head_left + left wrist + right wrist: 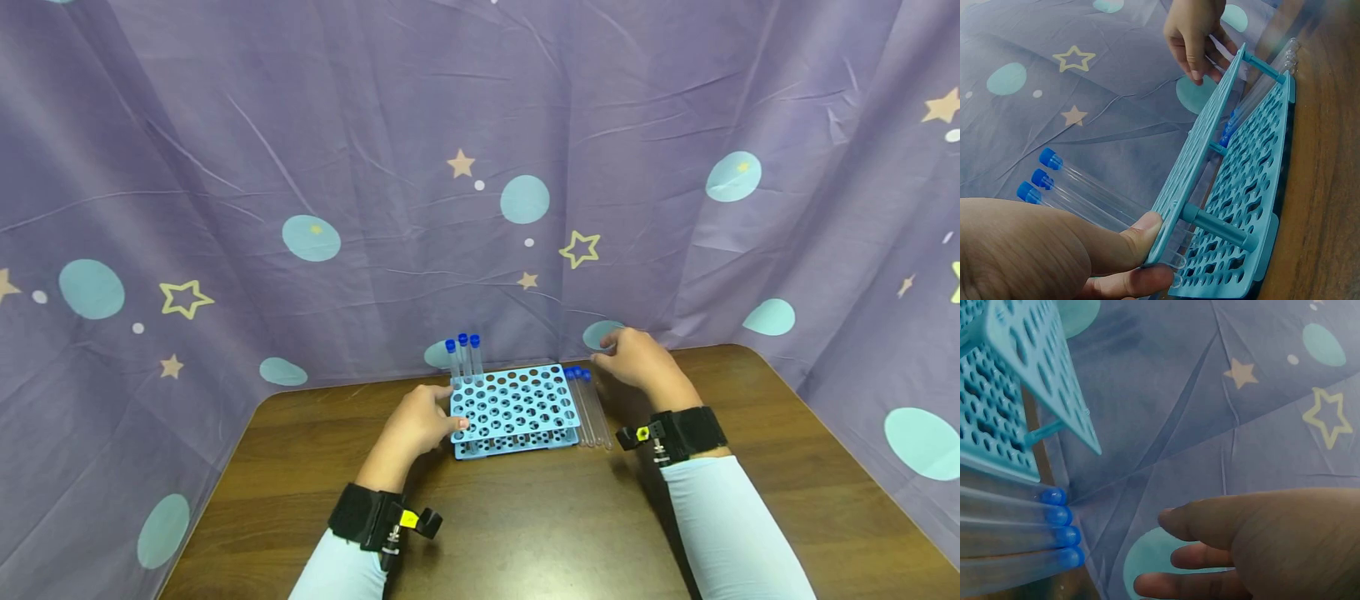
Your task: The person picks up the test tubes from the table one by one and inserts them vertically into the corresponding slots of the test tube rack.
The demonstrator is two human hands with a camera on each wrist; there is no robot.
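A light-blue two-tier test tube rack (517,431) sits near the back of the table. My left hand (414,423) grips its left end, with the thumb on the upper plate (1175,178) and a finger below it. Three clear test tubes with blue caps (1041,179) stand in holes at the rack's back left corner. Several more capped test tubes (591,410) lie side by side along the rack's right end, their blue caps (1067,536) toward the curtain. Beyond those caps my right hand (637,360) hovers with relaxed fingers (1200,515), holding nothing.
The brown wooden table (525,525) has a back edge close behind the rack. A purple curtain (390,167) with stars and dots hangs right behind that edge and along both sides. Each wrist wears a black strap (693,433) with a small camera.
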